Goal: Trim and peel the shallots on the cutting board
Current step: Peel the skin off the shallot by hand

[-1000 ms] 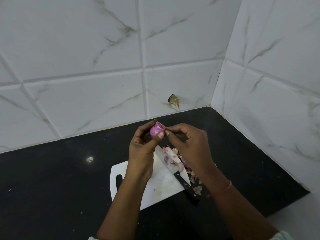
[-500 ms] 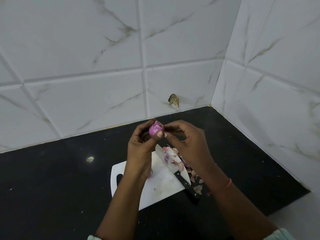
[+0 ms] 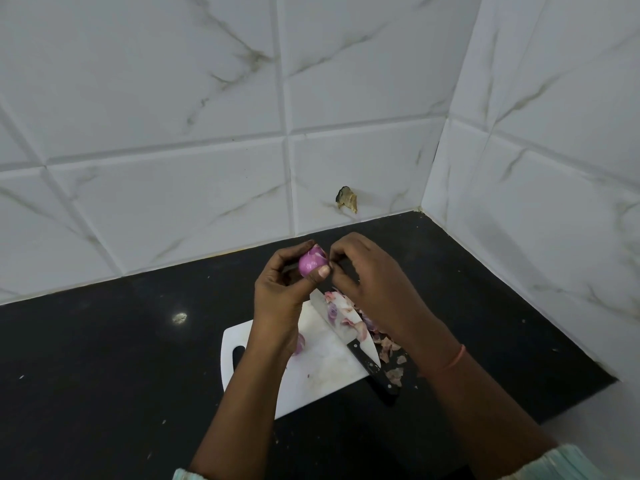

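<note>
My left hand (image 3: 280,292) holds a pink-purple shallot (image 3: 311,260) between thumb and fingers, raised above the white cutting board (image 3: 322,368). My right hand (image 3: 374,282) has its fingertips curled against the shallot's right side, pinching at its skin. Another shallot (image 3: 300,344) lies on the board, partly hidden under my left wrist. A knife (image 3: 346,327) with a black handle rests across the board's right part, with peel scraps (image 3: 356,320) on and beside its blade.
The board sits on a black counter (image 3: 104,358) in a corner of white marble-look tiled walls (image 3: 173,133). More peel bits (image 3: 393,362) lie on the counter right of the board. A small brown chip mark (image 3: 346,199) shows on the back wall.
Both hands rose slightly with the shallot and turned it a little; my right fingertips stay working at its right side. Board and knife have not moved.
</note>
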Tool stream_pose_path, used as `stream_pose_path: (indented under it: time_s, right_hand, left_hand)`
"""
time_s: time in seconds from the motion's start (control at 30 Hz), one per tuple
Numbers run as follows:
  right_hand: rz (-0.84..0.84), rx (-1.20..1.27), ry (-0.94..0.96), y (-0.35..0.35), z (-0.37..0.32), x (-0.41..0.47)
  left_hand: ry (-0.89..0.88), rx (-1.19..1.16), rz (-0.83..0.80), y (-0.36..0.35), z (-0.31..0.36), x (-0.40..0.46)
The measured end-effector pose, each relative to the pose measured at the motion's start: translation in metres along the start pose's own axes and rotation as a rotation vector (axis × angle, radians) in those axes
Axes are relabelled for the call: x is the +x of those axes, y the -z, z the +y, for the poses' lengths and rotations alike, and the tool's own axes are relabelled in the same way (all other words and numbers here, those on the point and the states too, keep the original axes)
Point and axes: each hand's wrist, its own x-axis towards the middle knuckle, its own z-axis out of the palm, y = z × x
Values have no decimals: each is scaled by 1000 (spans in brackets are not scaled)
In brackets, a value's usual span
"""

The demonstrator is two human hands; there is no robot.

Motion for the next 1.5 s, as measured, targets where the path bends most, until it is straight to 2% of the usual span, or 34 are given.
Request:
stream_pose_path:
  time_s: [0.23,0.4,0.5,0.6,0.7,0.8,0.93,1.07,1.23,1.37,1.5]
  right_hand:
    - [-28,74,-74,3,2,-1]
    - [3,329,-307,6,9,-2]
    - [89,414,-435,3,9,-3]
    - [137,537,-393,2,2,-7]
    - [110,500,-333,-1,-1,-8]
    - [192,530,-363,-3,-2,-7]
    - [225,536,-311,-6,-10,-6]
    - [256,507,-285,-8,-13,-6]
    - [207,457,-227,-8,-14,-7]
    - [155,589,-250,-6,-15,-7]
    - [269,967,-474,-2,-14,-2]
  left_hand:
    - [43,-8,-51,0,3,-1]
    - [71,-24,-81,2,4,0]
    - [80,-47,-92,1,2,0]
    - [90,-68,-88,1,0,0]
    - [95,-81,-92,1,1,1]
    - [119,-128,-107,-1,2,0]
    - [175,-177,-72,-9,0,-1]
    - [221,-209,-113,-10,-5,-1]
    - [289,-192,-138,-8,-5,-4]
    - [260,-136,-146,-3,-3,-2]
    - [267,-144,-159,1,-2,0]
